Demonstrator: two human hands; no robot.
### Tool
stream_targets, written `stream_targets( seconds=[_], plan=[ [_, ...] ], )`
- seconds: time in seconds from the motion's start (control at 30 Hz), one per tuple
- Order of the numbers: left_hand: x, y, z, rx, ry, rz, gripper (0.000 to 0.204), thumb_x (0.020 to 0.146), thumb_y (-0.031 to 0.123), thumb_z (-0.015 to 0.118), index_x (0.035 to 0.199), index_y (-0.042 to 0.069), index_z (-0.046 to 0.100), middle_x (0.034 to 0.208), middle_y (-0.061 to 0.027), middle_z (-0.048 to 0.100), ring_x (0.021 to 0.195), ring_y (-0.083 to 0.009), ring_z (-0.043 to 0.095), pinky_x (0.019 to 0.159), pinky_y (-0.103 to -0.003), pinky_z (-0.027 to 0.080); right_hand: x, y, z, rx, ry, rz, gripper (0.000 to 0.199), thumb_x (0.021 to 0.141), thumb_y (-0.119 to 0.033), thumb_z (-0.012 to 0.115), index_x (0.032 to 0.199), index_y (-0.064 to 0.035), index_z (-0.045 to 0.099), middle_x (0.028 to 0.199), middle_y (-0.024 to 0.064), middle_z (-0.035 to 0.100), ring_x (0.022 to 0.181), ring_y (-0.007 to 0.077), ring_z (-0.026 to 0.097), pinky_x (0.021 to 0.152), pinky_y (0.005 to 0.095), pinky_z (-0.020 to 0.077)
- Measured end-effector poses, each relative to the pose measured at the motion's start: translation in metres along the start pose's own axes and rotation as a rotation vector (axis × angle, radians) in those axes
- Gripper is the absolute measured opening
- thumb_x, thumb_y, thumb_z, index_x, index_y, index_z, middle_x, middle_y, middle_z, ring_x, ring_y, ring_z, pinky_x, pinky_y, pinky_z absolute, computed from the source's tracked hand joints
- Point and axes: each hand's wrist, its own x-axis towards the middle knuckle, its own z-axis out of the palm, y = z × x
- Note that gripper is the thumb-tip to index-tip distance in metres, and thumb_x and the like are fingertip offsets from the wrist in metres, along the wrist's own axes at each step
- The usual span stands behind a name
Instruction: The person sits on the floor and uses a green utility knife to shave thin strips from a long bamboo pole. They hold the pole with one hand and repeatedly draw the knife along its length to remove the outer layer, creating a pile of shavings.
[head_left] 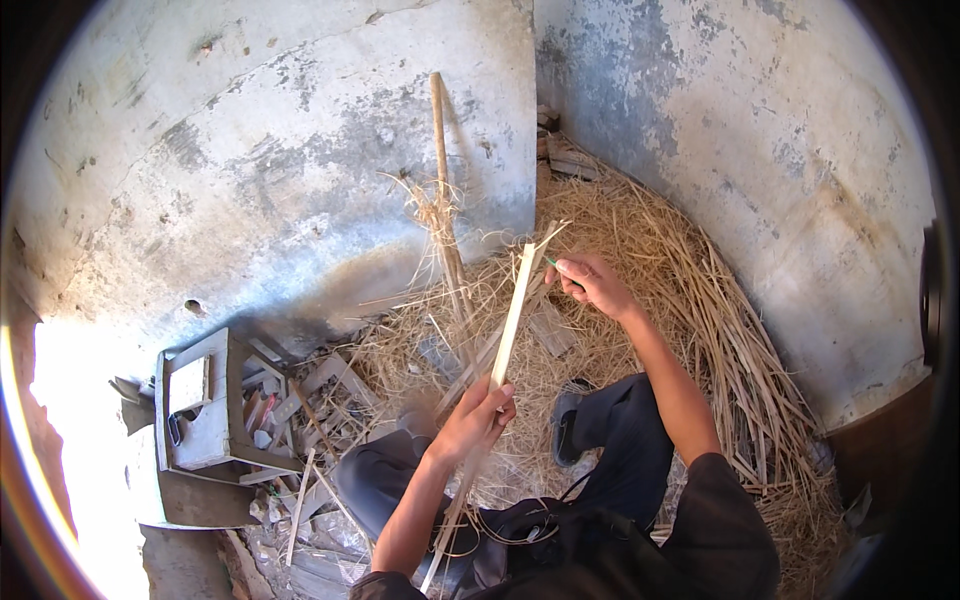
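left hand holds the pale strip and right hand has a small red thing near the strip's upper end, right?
Only the colour is wrong: the head view shows the right hand with a small green thing, not red. The left hand does hold the pale strip.

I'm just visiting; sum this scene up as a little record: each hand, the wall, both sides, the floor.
Left hand: closed around a pale flat strip, perhaps bamboo
Right hand: holds a thin green object, kind unclear, near the strip's far end
By the wall: wooden pole
Left side: battered wooden furniture
Right side: heaped long strips
Floor: straw-coloured shavings
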Motion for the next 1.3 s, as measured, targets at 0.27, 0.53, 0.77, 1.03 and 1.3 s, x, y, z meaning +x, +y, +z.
stream_targets(
  seconds=[0.27,0.53,0.77,1.03,1.3],
  plan=[
    [0.003,-0.006,-0.002,0.049,-0.030,0.035,0.026,0.113,0.033,0.049,0.109,0.008,0.053,0.078,0.0007,0.050,0.055,-0.0100,0.051,0.052,-0.027,0.043,-0.002,-0.007,-0.007,0.363,0.073,0.111,0.045,0.113,-0.043,0.041,0.104,-0.0039,0.062,0.064,-0.0068,0.037,0.048,0.0030,0.031,0.044,0.0235,0.0264],
    [0.004,-0.004,-0.006,-0.042,0.036,0.032,0.024,0.114,0.032,0.047,0.109,0.009,0.053,0.075,0.0045,0.044,0.055,-0.0051,0.042,0.050,-0.022,0.037,0.003,0.010,0.013,-0.131,0.241,-0.088,0.045,0.109,-0.045,0.050,0.101,-0.0053,0.070,0.064,-0.0038,0.048,0.047,0.0069,0.038,0.046,0.0267,0.0302],
    [0.003,0.001,-0.008,-0.012,0.223,0.125,0.025,0.114,0.033,0.048,0.106,0.009,0.052,0.073,0.0048,0.043,0.052,-0.0041,0.040,0.046,-0.022,0.033,-0.011,-0.008,0.064,-0.554,0.068,-0.382,0.033,0.103,-0.041,0.060,0.103,-0.0098,0.071,0.074,0.0024,0.069,0.055,0.0157,0.064,0.053,0.0305,0.0512],
    [-0.003,0.012,-0.009,-0.202,0.149,0.069,0.024,0.113,0.032,0.047,0.105,0.010,0.050,0.071,0.0030,0.041,0.050,-0.0053,0.036,0.045,-0.022,0.029,-0.021,-0.016,0.092,-0.707,-0.033,-0.416,0.030,0.097,-0.035,0.071,0.105,-0.0056,0.072,0.088,0.0107,0.075,0.064,0.0250,0.072,0.057,0.0358,0.0576],
    [-0.004,0.012,-0.013,-0.371,0.066,0.041,0.028,0.110,0.038,0.046,0.101,0.012,0.049,0.066,0.0030,0.038,0.045,-0.0064,0.031,0.040,-0.024,0.024,-0.022,-0.015,0.099,-0.687,-0.031,-0.481,0.032,0.096,-0.037,0.071,0.098,-0.0050,0.073,0.085,0.0103,0.075,0.065,0.0263,0.072,0.058,0.0364,0.0571]
  ],
)
